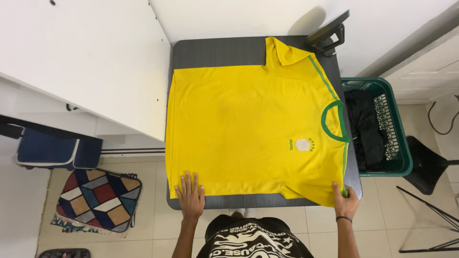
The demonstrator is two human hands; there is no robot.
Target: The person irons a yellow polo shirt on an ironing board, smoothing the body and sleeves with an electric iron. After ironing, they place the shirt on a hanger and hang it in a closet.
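Observation:
A yellow sports shirt (248, 124) with a green collar and a pale chest badge lies spread flat on a small dark table (215, 52), collar toward the right. My left hand (190, 197) rests flat with fingers spread on the shirt's hem at the near left corner. My right hand (345, 199) pinches the near sleeve edge at the table's near right corner. The far sleeve lies folded up near the table's back edge.
A green laundry basket (399, 157) holding dark clothes stands to the right of the table. A white cabinet (81, 57) is on the left. On the tiled floor lie a patterned bag (98, 196), a blue bag (52, 150) and a dark stand (430, 167).

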